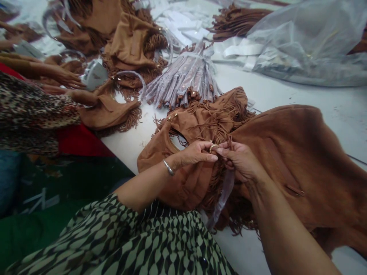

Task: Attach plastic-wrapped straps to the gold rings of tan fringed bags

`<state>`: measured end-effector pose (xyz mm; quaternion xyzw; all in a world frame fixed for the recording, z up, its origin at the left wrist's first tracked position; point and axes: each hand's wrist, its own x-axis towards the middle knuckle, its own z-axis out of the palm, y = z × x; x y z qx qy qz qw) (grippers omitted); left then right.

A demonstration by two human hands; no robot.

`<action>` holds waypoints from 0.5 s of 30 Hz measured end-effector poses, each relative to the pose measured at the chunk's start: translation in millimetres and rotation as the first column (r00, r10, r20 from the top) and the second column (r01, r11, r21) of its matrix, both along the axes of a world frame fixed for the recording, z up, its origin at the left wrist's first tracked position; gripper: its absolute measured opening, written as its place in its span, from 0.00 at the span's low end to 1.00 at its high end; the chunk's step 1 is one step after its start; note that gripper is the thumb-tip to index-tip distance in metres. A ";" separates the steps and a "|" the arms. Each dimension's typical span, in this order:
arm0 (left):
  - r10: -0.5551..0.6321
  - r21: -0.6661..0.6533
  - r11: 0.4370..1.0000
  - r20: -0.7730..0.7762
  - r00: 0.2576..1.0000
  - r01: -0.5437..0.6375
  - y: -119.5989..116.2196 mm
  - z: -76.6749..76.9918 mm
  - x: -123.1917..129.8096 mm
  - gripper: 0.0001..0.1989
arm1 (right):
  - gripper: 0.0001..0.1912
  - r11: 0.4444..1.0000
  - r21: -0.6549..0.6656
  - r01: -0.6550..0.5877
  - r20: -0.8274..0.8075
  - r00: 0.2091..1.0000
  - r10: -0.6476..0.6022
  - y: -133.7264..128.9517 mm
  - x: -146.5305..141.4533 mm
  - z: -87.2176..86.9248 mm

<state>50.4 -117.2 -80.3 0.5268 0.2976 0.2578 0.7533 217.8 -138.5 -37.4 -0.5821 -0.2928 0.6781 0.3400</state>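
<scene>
A clear plastic bag was slumped at the far right of the white table; its contents were blurred by the cloudy film and could not be made out. A soft brown bag, suede-like and fringed with thin strips, was spread beneath the hands; its inside was not shown. Beside it, to the right, a larger brown bag was laid, its broad face marked by a long stitched slit. Between the two, a plastic-wrapped strap was hung from the right hand, its upper end gripped by the fingers. The left hand was brought against these fingertips, finger and thumb nearly closed; whether anything was pinched there could not be told. Beyond, a sheaf of narrow straps, sleeved in crinkled film, was fanned out from a tied neck.
</scene>
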 end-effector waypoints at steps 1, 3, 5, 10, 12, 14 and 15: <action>-0.028 0.011 1.000 0.012 1.000 0.028 0.1 -1.6 -1.7 0.19 | 0.18 1.000 -0.006 0.005 0.002 1.000 -0.005 -1.4 0.5 -0.2; -0.077 0.014 0.997 0.045 0.996 0.077 -0.3 -3.8 -3.7 0.19 | 0.17 1.000 -0.008 0.007 0.026 1.000 -0.007 -5.0 1.5 -0.5; -0.123 -0.005 0.992 0.074 0.990 0.124 -1.5 -4.1 -4.0 0.19 | 0.17 1.000 0.019 -0.007 0.086 0.996 0.005 -8.4 2.6 0.6; -0.202 -0.033 0.979 -0.050 0.978 0.201 -4.6 -1.3 -2.4 0.18 | 0.14 0.908 0.249 -0.337 0.347 0.906 0.241 -5.8 7.7 13.9; -0.229 -0.061 0.973 -0.087 0.969 0.225 -6.4 -0.5 -0.9 0.17 | 0.11 0.763 0.265 -0.590 0.475 0.769 0.429 1.0 9.3 21.5; -0.217 -0.119 0.971 -0.062 0.974 0.209 -9.5 0.4 1.4 0.15 | 0.07 0.585 0.212 -0.783 0.616 0.571 0.542 8.9 9.0 27.6; -0.188 -0.165 0.970 -0.043 0.981 0.179 -11.7 1.0 2.6 0.14 | 0.05 0.509 0.170 -0.844 0.677 0.475 0.562 12.6 7.9 29.9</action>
